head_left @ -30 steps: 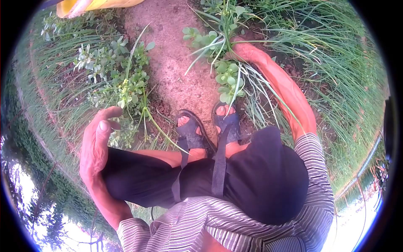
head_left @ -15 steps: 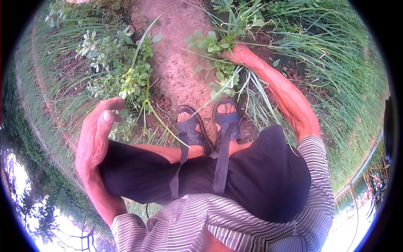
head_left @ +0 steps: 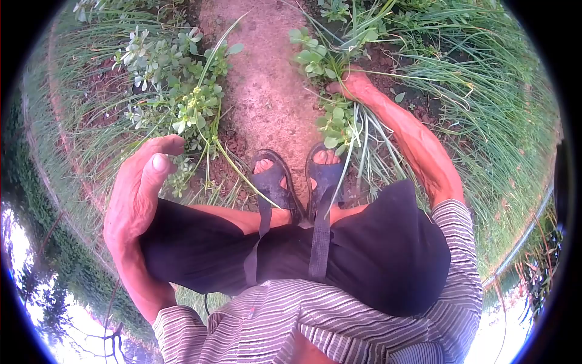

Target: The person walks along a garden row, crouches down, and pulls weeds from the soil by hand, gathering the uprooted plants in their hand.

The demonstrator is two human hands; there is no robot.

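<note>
Touching leafy weeds (head_left: 334, 124) with right hand (head_left: 350, 84), can't tell finger spread or grip; holding left hand (head_left: 137, 193) half open, empty.

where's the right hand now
In the head view, the right hand is at the right edge of the path, among green plants, beyond the right sandal.

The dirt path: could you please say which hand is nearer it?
Right. The right hand is at the right edge of the dirt path, among leafy plants; the left hand is farther off, left of the path.
</note>
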